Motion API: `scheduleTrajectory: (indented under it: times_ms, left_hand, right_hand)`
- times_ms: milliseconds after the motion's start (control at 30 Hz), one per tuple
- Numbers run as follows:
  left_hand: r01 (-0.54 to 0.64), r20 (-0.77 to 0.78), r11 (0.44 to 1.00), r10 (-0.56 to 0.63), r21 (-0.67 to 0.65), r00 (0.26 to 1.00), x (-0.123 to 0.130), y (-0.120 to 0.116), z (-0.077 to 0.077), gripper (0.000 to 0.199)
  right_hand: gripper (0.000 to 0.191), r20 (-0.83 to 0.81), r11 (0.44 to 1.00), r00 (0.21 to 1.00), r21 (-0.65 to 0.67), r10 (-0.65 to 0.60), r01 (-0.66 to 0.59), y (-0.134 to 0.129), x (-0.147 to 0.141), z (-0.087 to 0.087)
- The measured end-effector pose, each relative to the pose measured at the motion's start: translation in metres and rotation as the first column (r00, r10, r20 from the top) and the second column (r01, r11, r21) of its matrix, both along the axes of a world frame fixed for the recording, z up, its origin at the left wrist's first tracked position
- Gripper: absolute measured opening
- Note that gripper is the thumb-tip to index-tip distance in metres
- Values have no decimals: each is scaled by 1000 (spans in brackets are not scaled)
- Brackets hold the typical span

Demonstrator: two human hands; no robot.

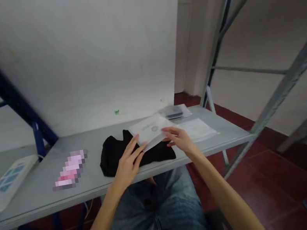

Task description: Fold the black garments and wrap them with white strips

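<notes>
My left hand [128, 162] and my right hand [179, 138] hold a translucent white plastic bag [150, 128] by its near edge, one at each side. The bag is tilted and carries a round grey mark. My left fingers pinch its left corner; my right thumb and fingers close on its right side. Beneath the bag and my left hand lies a bunched black cloth [110, 158], perhaps a garment, at the shelf's front edge. The bag covers part of the cloth.
On the grey shelf [95, 188], more translucent bags [199, 128] lie at right, with another packet [176, 111] behind. A pixelated pink object [69, 170] lies left. A white box [15, 175] with blue panels stands far left. Blue and grey metal posts [218, 46] frame the shelf.
</notes>
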State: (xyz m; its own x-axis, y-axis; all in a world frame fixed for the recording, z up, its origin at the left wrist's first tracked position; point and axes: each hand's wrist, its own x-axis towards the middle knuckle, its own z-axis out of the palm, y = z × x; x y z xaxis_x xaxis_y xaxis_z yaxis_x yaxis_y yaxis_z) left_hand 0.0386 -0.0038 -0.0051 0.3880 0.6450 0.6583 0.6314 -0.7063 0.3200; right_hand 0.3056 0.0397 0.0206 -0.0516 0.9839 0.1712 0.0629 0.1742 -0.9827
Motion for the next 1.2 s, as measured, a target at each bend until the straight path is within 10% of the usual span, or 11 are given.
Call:
scheduleTrajectory:
  times_ms: [267,467,567,667,867,1000,1200]
  left_hand:
    - [-251,6,965,252,-74,968,-21,15,-16,51]
    - [-279,-58,958,275,-71,960,-21,21,-30,50]
    - [-257,-89,962,250,-88,964,-21,20,-32,50]
    - [-258,-102,961,248,-102,963,-23,18,-30,49]
    - [-253,-94,962,244,-100,965,-23,17,-23,48]
    - [-250,-97,961,239,-117,966,-22,17,-21,50]
    - [-225,-112,963,210,-146,971,-18,16,-25,49]
  right_hand:
    - [30,84,870,867,-9,-491,494,18,118,-5]
    - [35,442,824,780,-143,-443,548,14,156,-21]
    - [36,689,803,611,-70,-390,592,7,159,-16]
    - [35,818,811,412,110,-402,575,1,141,-3]
    - [34,676,955,675,227,-295,189,12,23,8]
    - [35,748,988,646,95,-152,122,35,-39,-2]
    - [44,793,995,608,-24,-37,93,62,-55,-19]
